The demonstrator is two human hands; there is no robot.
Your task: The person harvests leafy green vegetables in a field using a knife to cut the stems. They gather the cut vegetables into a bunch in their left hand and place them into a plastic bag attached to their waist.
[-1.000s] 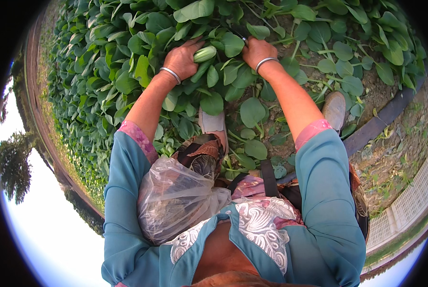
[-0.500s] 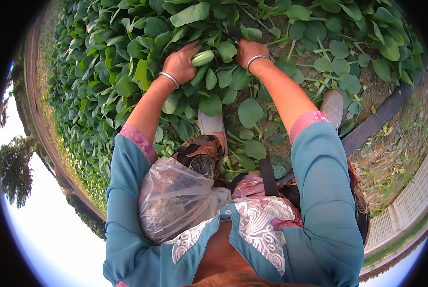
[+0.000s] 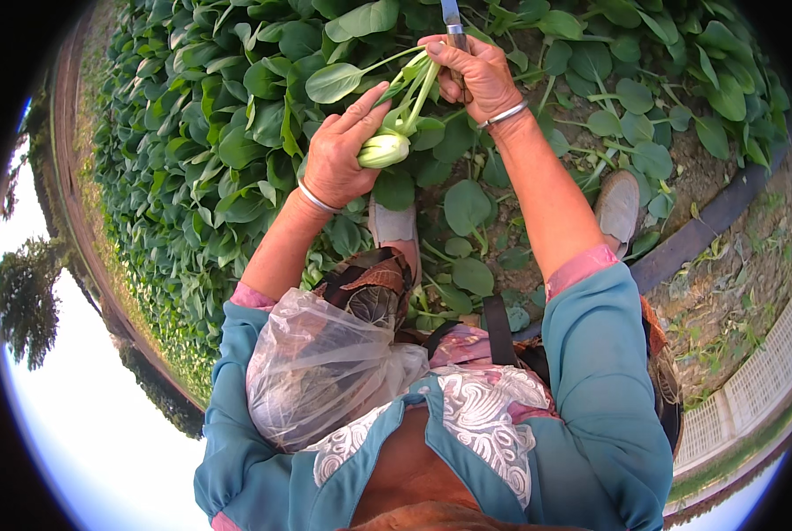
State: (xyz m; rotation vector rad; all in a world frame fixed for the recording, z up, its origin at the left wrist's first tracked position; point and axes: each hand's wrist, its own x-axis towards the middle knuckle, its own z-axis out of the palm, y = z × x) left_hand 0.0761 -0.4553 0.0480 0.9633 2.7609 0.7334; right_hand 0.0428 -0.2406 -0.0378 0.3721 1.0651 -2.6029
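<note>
A cut green leafy vegetable plant (image 3: pixel 387 146) with a pale bulbous base and long stalks hangs between my hands, above the bed of plants. My left hand (image 3: pixel 343 155) grips its base from the left. Higher up, my right hand (image 3: pixel 471 75) is closed on a knife (image 3: pixel 452 19) whose blade points up and away, and its fingers also touch the plant's stalks. Each wrist has a silver bangle.
A dense bed of broad-leaved green plants (image 3: pixel 210 142) fills the left and top. My shoes (image 3: pixel 617 208) stand on bare soil among them. A clear plastic bag (image 3: pixel 316 372) hangs at my waist. A dark border strip (image 3: pixel 714 221) and a white crate (image 3: pixel 750 389) lie right.
Both hands have risen out of the leaves, lifting the plant clear of the bed. The knife blade now shows above my right hand.
</note>
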